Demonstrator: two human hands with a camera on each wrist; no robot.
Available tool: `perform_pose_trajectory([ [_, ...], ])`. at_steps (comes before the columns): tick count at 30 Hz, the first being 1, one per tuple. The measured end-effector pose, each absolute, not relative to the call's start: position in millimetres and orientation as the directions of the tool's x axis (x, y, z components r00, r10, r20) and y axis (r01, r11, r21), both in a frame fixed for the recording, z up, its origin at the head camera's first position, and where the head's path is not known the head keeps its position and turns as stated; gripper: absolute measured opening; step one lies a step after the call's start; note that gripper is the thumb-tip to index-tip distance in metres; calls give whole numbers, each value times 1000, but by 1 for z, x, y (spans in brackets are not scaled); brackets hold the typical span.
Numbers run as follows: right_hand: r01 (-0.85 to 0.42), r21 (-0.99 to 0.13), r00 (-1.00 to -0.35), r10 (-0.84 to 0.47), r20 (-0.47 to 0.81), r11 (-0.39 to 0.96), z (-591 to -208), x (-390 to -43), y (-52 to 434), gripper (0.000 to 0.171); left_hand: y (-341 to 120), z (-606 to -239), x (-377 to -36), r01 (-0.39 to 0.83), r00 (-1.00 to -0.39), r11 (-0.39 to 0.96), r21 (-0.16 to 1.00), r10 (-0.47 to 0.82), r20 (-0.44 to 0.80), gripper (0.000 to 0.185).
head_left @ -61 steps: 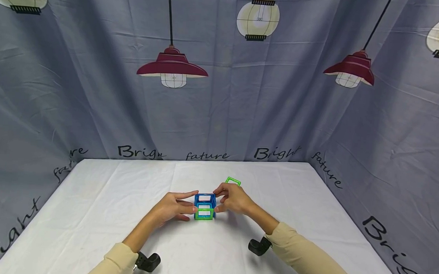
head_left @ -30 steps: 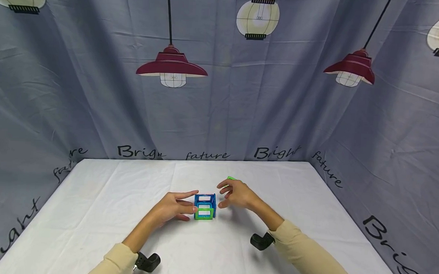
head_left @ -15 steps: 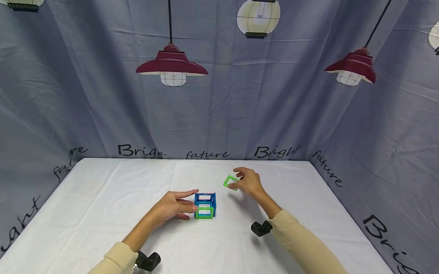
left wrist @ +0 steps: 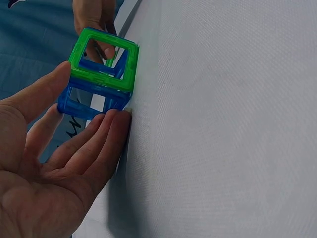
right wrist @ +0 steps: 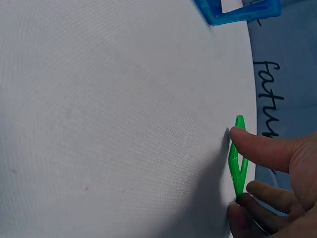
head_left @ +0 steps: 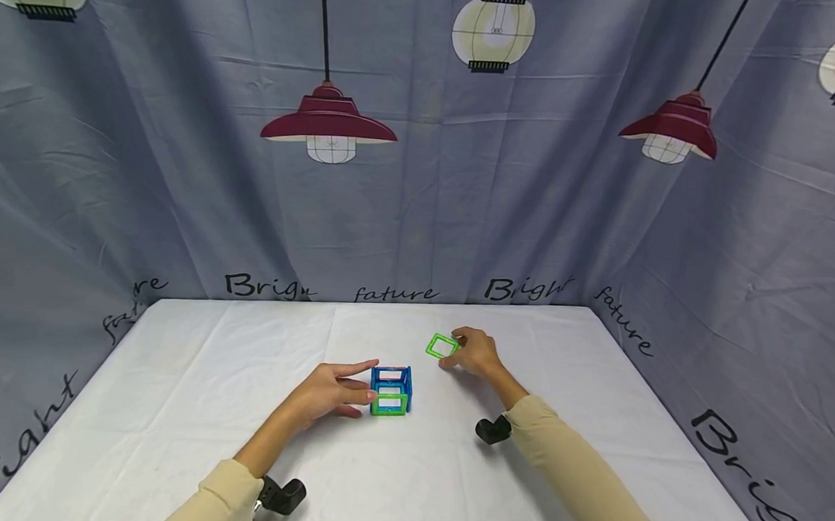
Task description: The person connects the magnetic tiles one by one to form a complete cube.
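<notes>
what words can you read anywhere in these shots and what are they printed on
"Bright" – on the grey-blue backdrop cloth, above the table's far edge, partly lost in folds; repeated large at lower right and lower left, both cut off.
"fature" – as spelled, on the same cloth in the head view, repeated at left and right; also seen sideways in the right wrist view.
The magnetic tile cube, green square tile and white tablecloth carry no readable text.

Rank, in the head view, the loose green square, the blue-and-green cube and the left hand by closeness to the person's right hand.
1. Loose green square: pinched in the right hand itself.
2. Blue-and-green cube: nearer the person, to its left.
3. Left hand: beyond the cube, touching its far side.
</notes>
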State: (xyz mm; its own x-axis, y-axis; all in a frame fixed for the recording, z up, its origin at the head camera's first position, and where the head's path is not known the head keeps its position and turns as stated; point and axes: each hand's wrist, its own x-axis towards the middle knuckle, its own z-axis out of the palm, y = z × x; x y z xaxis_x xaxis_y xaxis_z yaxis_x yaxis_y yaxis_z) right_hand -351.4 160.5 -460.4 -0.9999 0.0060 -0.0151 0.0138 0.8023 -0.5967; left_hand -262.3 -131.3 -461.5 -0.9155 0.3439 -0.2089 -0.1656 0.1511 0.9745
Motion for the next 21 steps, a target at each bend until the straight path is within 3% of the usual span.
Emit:
perform_pose_trajectory([
  [10,0,-575,-1000,3,3,818,-466,-350,157,56,-130,-461,-263,-161,-917,160,974,340,-207,69],
  [21,-8,-575,-1000,-23,-18,818,-459,-342,158,56,-127,-457,-262,-126,-932,185,975,316,-180,65],
])
